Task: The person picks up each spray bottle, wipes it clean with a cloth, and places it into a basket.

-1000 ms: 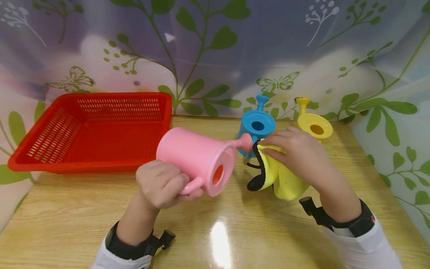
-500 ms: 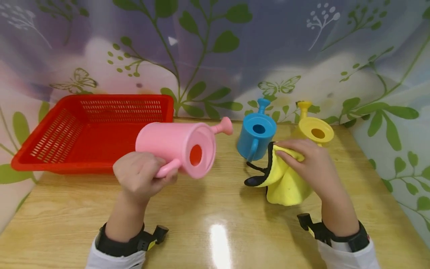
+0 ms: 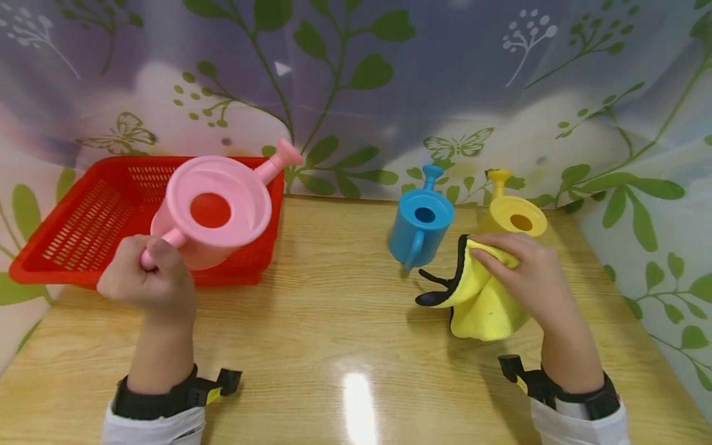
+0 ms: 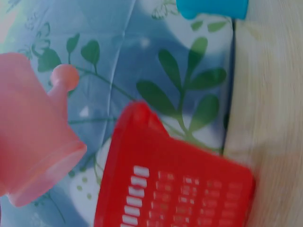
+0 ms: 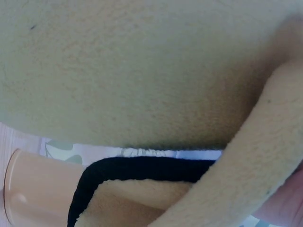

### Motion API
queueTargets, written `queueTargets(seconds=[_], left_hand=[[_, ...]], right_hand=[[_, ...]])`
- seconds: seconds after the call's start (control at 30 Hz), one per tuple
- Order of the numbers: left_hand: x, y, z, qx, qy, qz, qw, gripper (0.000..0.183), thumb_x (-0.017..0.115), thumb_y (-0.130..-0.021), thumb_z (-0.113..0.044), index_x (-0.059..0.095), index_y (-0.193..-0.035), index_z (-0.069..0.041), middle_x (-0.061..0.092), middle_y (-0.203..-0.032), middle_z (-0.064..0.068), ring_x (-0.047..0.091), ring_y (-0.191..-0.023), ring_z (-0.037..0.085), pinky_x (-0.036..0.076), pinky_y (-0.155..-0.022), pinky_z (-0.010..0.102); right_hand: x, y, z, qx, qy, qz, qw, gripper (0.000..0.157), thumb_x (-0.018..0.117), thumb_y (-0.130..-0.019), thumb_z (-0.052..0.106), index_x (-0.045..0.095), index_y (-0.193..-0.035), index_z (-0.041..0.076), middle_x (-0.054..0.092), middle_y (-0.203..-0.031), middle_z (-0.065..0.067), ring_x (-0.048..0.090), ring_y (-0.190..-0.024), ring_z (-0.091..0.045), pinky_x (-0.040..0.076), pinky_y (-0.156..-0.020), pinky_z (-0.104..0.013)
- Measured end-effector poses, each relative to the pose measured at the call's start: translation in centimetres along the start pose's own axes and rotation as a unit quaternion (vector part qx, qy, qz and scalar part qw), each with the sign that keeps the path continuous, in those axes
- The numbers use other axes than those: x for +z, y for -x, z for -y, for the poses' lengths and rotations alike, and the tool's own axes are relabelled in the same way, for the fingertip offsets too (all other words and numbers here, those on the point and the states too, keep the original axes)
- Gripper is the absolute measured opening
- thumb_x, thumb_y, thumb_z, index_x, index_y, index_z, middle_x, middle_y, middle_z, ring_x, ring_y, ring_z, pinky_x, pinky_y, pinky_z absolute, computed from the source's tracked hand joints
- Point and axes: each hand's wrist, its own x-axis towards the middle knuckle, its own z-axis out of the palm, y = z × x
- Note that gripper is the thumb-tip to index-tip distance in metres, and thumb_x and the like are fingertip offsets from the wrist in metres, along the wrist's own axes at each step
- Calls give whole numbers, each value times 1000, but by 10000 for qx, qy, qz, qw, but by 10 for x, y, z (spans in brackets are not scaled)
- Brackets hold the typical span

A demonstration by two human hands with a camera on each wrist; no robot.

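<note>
My left hand [image 3: 150,272] grips the handle of a pink watering can [image 3: 222,179], holding it up in front of and over the red basket [image 3: 183,278]. In the left wrist view the pink watering can [image 4: 38,132] is tilted beside the basket's slotted wall [image 4: 189,184]. My right hand [image 3: 528,278] pinches a yellow cloth [image 3: 489,309] with black edging, which hangs in folds from the fingers. In the right wrist view the cloth [image 5: 118,80] fills most of the picture. Behind that hand stand a blue watering can [image 3: 419,228] and a yellow watering can [image 3: 514,216], the yellow one partly hidden.
The wooden table [image 3: 334,321] ends at the back against a curtain [image 3: 356,111] printed with leaves and butterflies. The red basket takes up the back left. Both standing cans are near the back right edge.
My left hand has carried the pink watering can leftward from beside the cloth to over the basket, turning its top upward. The right hand with the cloth has shifted slightly away from the blue can.
</note>
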Motion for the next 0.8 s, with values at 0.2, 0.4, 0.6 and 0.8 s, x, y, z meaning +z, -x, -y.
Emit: queueTargets(seconds=[0.2, 0.4, 0.6, 0.8], left_hand=[[-12, -11, 26, -955, -273, -322, 9945, 50, 62, -92, -22, 38, -54, 0, 41, -56, -14, 40, -59, -6, 28, -61, 12], [-21, -28, 41, -1804, -1036, -335, 9775, 28, 50, -96, -6, 56, -74, -22, 50, -67, -21, 48, -64, -2, 37, -65, 15], [-29, -45, 58, -2830, -701, -48, 9565, 22, 43, -102, -12, 58, -88, -19, 49, -71, -11, 44, -67, 5, 36, -70, 19], [-35, -55, 77, -3312, -509, 3, 9422, 25, 41, -103, -15, 65, -97, -15, 50, -73, -8, 42, -66, 7, 36, -67, 20]], right_hand=[[-3, 2, -4, 75, 92, -58, 9999, 24, 77, -76, 1, 74, -100, 5, 74, -94, -11, 66, -87, -27, 39, -78, -8], [-5, 2, -6, 35, 108, -212, 9997, 25, 78, -74, -1, 74, -98, 4, 74, -92, -12, 66, -88, -28, 36, -80, -4], [-7, 1, -7, 48, 161, -277, 9995, 24, 78, -74, -1, 74, -97, 4, 74, -92, -13, 67, -87, -29, 34, -79, -1], [-9, 1, -9, 78, 190, -259, 9995, 25, 78, -75, -1, 74, -99, 4, 74, -92, -13, 63, -84, -24, 36, -76, -4]])
